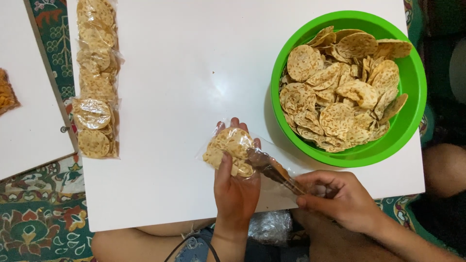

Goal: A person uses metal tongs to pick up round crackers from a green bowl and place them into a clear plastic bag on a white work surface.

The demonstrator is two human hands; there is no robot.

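The left hand (pixel 236 187) cups a filled bag (pixel 232 151) of crackers over the table (pixel 194 73); the right hand (pixel 340 196) pinches its twisted neck (pixel 272 170). Sealing looks underway: next, likely tying the neck tight

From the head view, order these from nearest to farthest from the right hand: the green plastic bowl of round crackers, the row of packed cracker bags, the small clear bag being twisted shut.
1. Small clear bag of crackers: its twisted neck is in the right hand.
2. Green plastic bowl: just above that hand.
3. Row of packed cracker bags: far left table edge.
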